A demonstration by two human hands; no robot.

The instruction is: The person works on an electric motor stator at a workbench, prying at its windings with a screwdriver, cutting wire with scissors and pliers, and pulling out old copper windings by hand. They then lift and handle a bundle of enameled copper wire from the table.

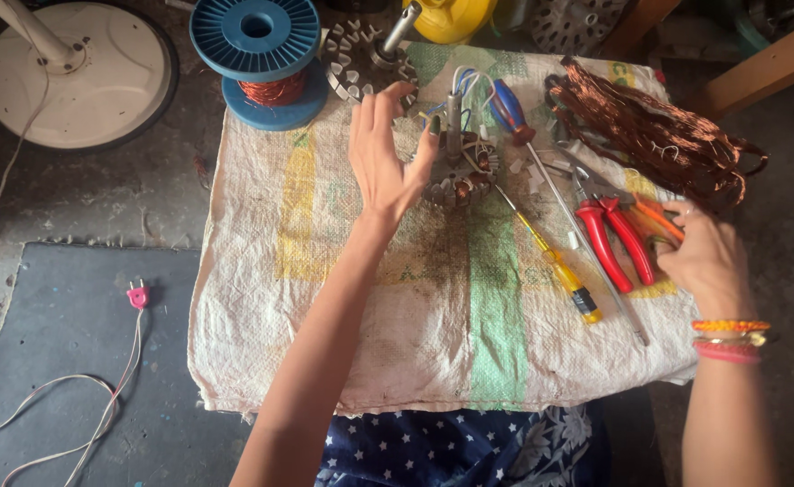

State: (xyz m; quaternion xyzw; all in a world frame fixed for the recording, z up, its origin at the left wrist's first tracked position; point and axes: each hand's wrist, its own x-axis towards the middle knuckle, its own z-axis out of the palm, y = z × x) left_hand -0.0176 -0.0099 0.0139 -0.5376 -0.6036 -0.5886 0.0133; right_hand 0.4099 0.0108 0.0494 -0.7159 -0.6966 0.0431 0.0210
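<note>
My left hand hovers with fingers spread over the woven sack, its thumb beside a round motor stator with copper windings and coloured wires. My right hand rests at the sack's right edge, fingers curled at the orange-handled tool next to the red-handled pliers. Whether it grips anything is unclear. A yellow-handled screwdriver and a blue-and-red-handled screwdriver lie between the hands.
A tangle of old copper wire lies at the far right. A blue spool of copper wire and a toothed rotor stand at the back. A white fan base is far left; a pink plug with cord lies on the floor mat.
</note>
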